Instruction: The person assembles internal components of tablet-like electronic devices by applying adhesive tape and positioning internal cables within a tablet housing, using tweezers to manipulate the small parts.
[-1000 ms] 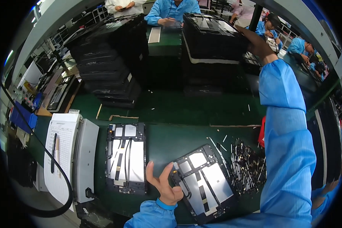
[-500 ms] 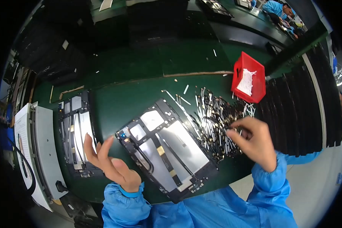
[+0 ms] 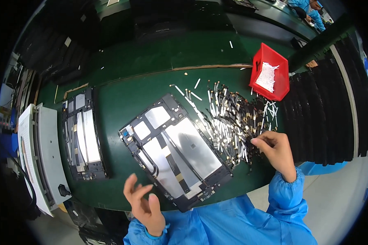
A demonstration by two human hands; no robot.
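Blue-sleeved hands [image 3: 148, 211] hang apart, left loosely spread, right [image 3: 279, 152] curled by strips [image 3: 229, 124]

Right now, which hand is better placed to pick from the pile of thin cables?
Right, I'd judge. The right hand is at the near-right edge of the cable pile; the left hand is open beside the angled black-and-silver panel, which lies between it and the pile.

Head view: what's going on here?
The person's right hand pinches at the edge of a heap of thin strips; whether it grips one is unclear. The left hand, open, is beside an opened tablet-like device on the green table. A similar device lies farther left; a red bin holding white strips stands beyond the heap.
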